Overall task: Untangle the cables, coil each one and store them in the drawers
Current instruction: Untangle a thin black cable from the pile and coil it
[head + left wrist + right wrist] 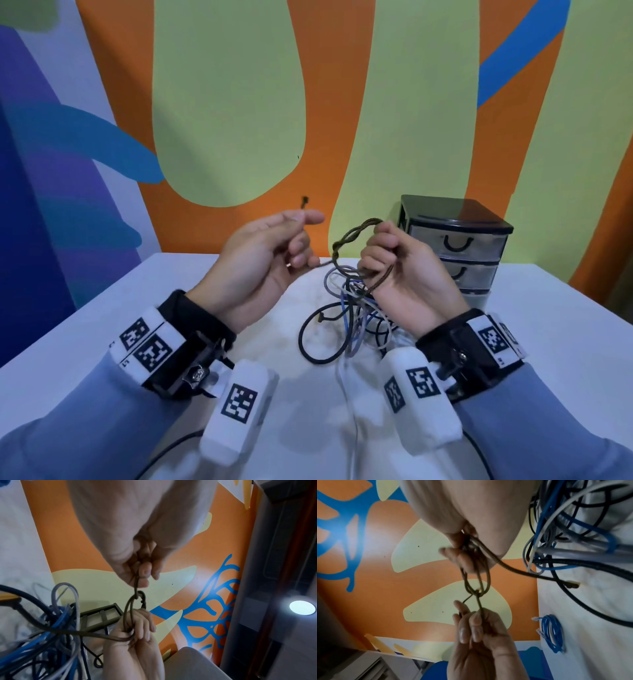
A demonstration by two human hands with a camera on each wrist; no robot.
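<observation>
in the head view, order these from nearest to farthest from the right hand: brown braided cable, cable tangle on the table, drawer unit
1. brown braided cable: gripped in the right hand, looping to its left.
2. cable tangle: on the table just below and left of the hand.
3. drawer unit: behind the hand, to its right.

Lowest drawer (474,297) hidden behind right hand (404,274).

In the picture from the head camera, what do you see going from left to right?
Left hand pinching the brown cable's end → brown cable loop → right hand gripping it → black drawer unit.
</observation>
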